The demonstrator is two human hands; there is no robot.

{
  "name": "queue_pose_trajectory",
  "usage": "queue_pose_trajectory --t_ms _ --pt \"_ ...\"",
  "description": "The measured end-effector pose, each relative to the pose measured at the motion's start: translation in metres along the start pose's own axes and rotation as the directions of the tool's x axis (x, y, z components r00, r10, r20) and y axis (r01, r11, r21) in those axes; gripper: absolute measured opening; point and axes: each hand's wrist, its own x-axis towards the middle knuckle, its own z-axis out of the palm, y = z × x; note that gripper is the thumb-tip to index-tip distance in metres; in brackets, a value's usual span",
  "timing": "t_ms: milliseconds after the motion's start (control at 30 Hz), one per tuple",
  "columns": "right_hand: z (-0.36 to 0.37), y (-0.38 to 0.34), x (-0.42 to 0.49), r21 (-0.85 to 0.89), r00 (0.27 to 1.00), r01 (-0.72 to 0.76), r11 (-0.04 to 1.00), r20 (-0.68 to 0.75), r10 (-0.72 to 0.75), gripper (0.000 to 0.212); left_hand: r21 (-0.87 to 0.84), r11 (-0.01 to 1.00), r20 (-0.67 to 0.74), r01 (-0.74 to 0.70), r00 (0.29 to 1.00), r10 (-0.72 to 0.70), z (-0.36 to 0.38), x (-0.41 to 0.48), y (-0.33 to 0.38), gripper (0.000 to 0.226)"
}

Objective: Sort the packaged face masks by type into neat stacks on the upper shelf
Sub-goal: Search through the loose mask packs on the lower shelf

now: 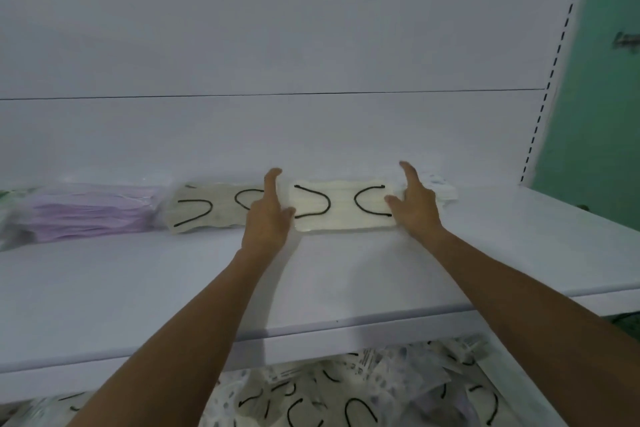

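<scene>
On the white upper shelf (346, 274) lies a stack of cream packaged masks (341, 206) with black ear loops. My left hand (268, 215) presses against its left end with fingers straight. My right hand (414, 204) presses its right end, thumb lying on the top pack. Left of that sits a second cream stack (204, 208), partly behind my left hand. A stack of purple masks (93, 213) lies further left. White packs (441, 189) show behind my right hand.
The lower shelf holds a loose heap of mixed packaged masks (363, 388). The shelf's back panel (311, 45) rises behind the stacks, with a slotted upright (550, 80) and a green wall (602, 97) at the right.
</scene>
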Motion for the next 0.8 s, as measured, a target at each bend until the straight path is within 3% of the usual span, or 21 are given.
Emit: queue_pose_trajectory --t_ms 100,167,233,367,500,567,633,733,800 --pt "0.002 -0.015 0.012 -0.235 0.985 0.053 0.971 -0.148 -0.090 0.043 0.260 0.957 -0.106 -0.127 0.982 0.159 -0.001 0.011 0.003 0.015" --pt "0.003 -0.020 0.026 -0.330 0.965 0.038 0.943 -0.233 -0.121 0.028 0.328 0.931 -0.134 -0.158 0.968 0.211 0.000 0.019 0.003 0.021" --pt "0.005 -0.018 0.037 -0.365 0.960 0.046 0.930 -0.241 -0.142 0.028 0.354 0.922 -0.092 -0.155 0.976 0.200 0.005 0.025 0.001 0.034" --pt "0.018 -0.005 0.055 -0.392 0.970 0.168 0.905 -0.097 -0.222 0.036 0.522 0.843 -0.024 -0.127 0.986 0.163 0.018 0.041 -0.002 0.053" --pt "0.029 0.013 0.075 -0.531 0.933 0.359 0.768 0.181 -0.310 0.077 0.572 0.820 -0.025 -0.025 0.999 0.048 0.029 0.055 -0.011 0.064" --pt "0.031 0.023 0.080 -0.561 0.895 0.443 0.699 0.314 -0.316 0.085 0.602 0.799 0.014 0.003 1.000 -0.014 0.035 0.055 -0.016 0.066" --pt "0.035 0.031 0.082 -0.556 0.867 0.490 0.671 0.389 -0.311 0.078 0.624 0.781 0.062 0.020 0.995 -0.076 0.038 0.052 -0.019 0.065" --pt "0.038 0.033 0.086 -0.472 0.887 0.433 0.768 0.374 -0.270 0.061 0.646 0.763 0.097 0.018 0.990 -0.105 0.036 0.052 -0.018 0.062" --pt "0.042 0.030 0.090 -0.520 0.879 0.446 0.728 0.407 -0.249 0.060 0.665 0.747 0.087 0.019 0.991 -0.102 0.034 0.053 -0.015 0.059"
